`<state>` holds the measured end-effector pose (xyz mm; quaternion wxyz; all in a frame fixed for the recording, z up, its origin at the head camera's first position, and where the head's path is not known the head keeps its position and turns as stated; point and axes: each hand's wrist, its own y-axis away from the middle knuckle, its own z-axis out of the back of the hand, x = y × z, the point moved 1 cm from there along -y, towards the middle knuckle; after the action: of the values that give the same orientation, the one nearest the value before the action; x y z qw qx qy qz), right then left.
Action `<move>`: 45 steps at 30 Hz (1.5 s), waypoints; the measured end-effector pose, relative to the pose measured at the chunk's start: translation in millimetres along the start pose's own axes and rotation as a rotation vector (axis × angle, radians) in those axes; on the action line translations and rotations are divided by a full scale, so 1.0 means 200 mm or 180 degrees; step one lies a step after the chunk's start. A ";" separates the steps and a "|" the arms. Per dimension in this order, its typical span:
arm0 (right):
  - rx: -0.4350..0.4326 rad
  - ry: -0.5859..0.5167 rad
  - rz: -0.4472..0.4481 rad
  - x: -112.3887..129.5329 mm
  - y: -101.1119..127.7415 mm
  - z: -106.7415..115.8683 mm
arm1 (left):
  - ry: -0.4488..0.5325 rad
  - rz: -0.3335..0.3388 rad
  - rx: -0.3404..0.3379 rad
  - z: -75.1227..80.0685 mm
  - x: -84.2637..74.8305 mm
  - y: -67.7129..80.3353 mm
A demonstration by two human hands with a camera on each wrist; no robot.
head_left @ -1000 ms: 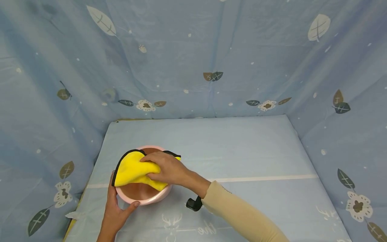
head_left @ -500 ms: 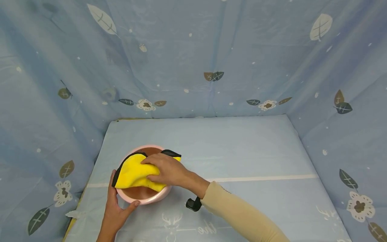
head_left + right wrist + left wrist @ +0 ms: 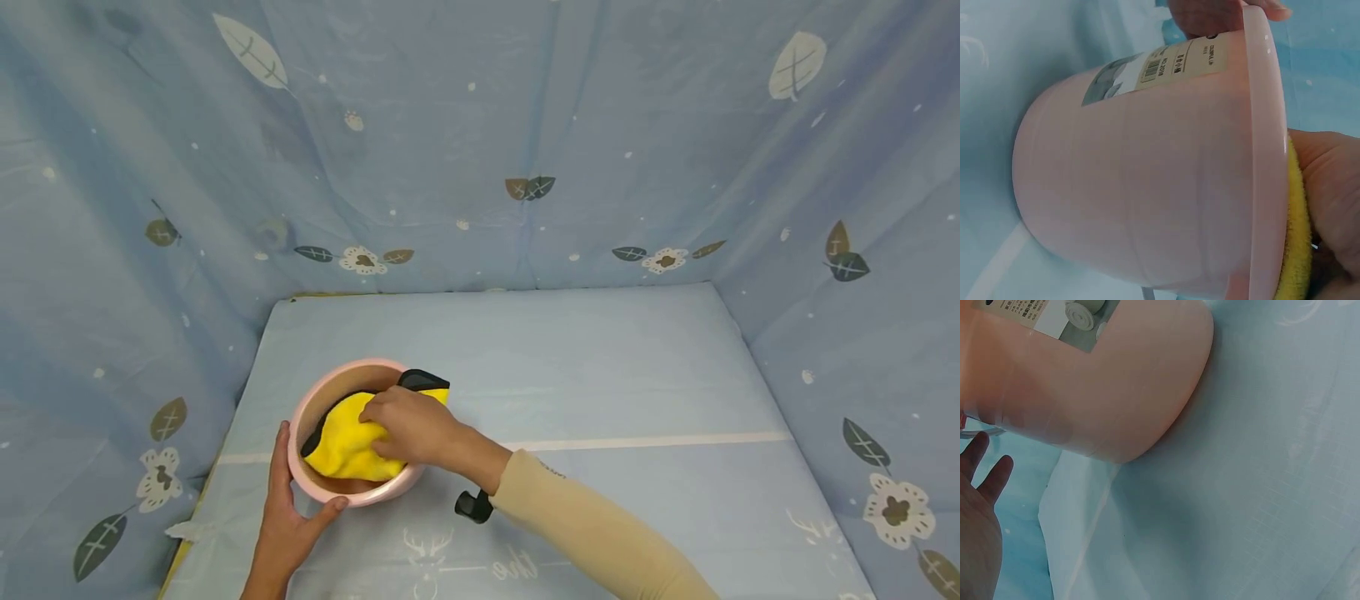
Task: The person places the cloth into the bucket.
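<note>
A pink plastic bin stands upright on the left part of the table. My left hand holds it at the rim, fingers along its left side and thumb at the front edge. Over the bin's mouth, my right hand grips a yellow cloth with black edging. Most of the cloth sits inside the opening, while one dark corner lies over the back right rim. A printed label shows on the bin's side in the right wrist view. The bin's bottom inside is hidden by cloth and hand.
A pale blue cover lies over the table, with a white stripe across it. Patterned blue curtains enclose the back and both sides. A black wrist mount hangs under the right forearm.
The cloth has sunk lower into the bin, its left edge slipping from over the rim to inside. My right hand shifts slightly right and down; the left hand stays put.
</note>
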<state>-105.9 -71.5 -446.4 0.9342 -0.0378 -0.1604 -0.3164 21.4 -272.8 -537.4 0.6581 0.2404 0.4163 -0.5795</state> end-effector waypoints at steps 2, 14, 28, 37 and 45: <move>-0.0014 0.0020 0.0015 0.01 0.00 0.00 | 0.0000 -0.0002 -0.0014 0.00 0.00 0.00; -0.0307 -0.0321 0.0321 0.03 -0.01 0.03 | 0.0030 0.0000 -0.0035 0.00 0.01 0.00; -0.0571 -0.0583 0.0454 0.03 0.02 0.10 | 0.0013 0.0038 -0.0039 0.00 0.02 0.00; -0.0782 -0.0675 0.0657 0.01 0.03 0.14 | 0.0026 0.0068 -0.0031 -0.01 0.01 0.00; -0.0756 -0.0855 0.0605 -0.02 0.07 0.18 | -0.0038 0.0124 -0.0025 -0.01 0.01 0.00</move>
<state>-109.9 -51.9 -413.7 0.9191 -0.2045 -0.2409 -0.2356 20.8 -273.2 -540.6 0.6727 0.2423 0.4098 -0.5664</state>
